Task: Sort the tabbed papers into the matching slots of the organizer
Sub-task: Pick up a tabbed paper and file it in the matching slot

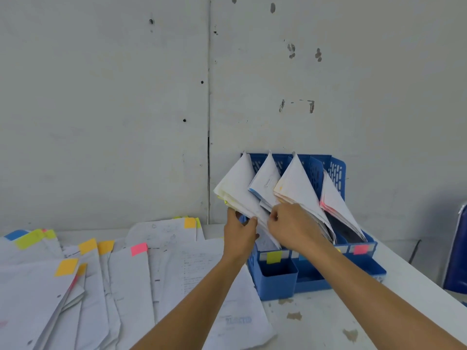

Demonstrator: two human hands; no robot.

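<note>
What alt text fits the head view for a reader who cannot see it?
Two hands work at a blue organizer against a wall: the left hand pinches the yellow-tabbed stack in its leftmost slot, the right hand touches the sheets beside it. More tabbed papers lie spread over the table.

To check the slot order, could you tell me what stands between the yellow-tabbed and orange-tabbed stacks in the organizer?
In the head view, the blue-tabbed stack stands between the yellow-tabbed stack and the orange-tabbed stack.
</note>
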